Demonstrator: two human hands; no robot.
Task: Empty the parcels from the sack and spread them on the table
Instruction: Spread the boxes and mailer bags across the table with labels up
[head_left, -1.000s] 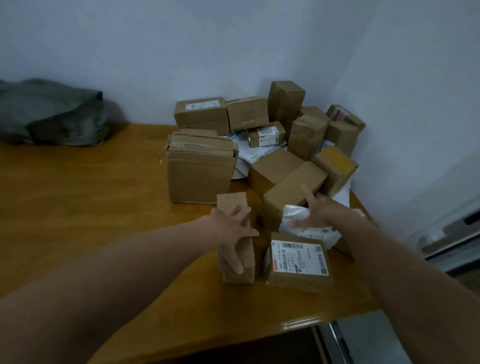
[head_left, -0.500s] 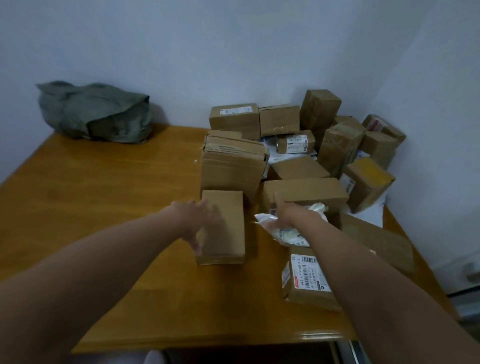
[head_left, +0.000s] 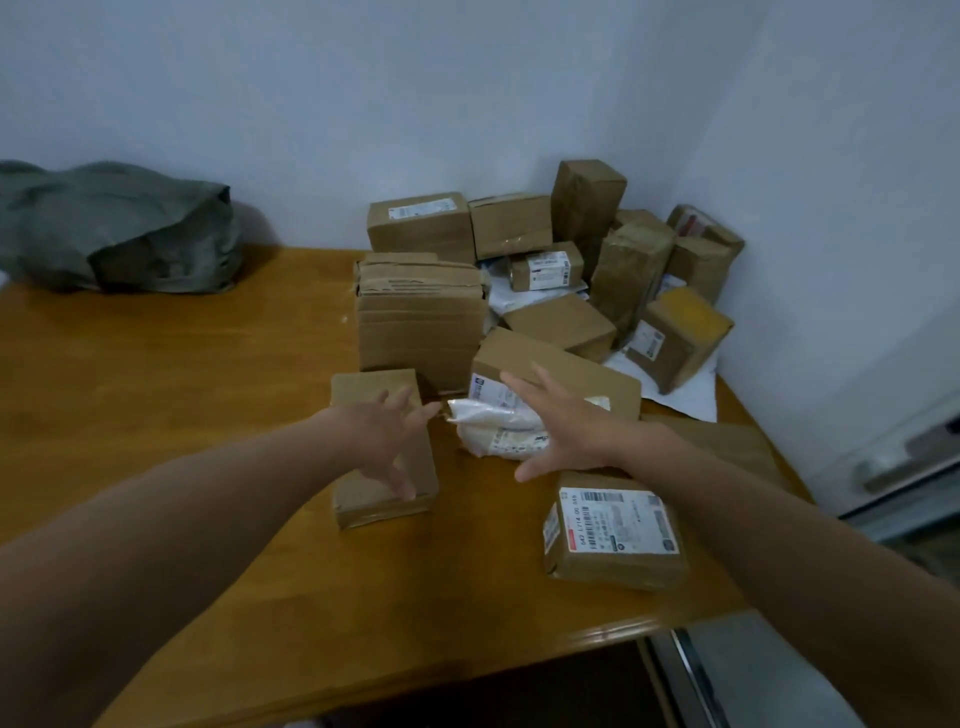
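Upd: flat brown box (head_left: 371, 389) was up on edge in L grip 1 s ago, now lies flat on the table (head_left: 182, 395), front-centre. Left hand (head_left: 387, 439) is spread wide over it, holding nothing; contact unclear. Right hand (head_left: 563, 423) is also splayed, over the white poly bag (head_left: 485, 418) & long box (head_left: 566, 366), no grip. So 1 parcel placed, next pick pending imo. Parcel heap (head_left: 628, 270) is still bunched back-right, so spreading is far from done. Sack (head_left: 119, 228) is slumped back-left. Table is glossy wood w/ rounded front edge; pale walls meet behind the heap.
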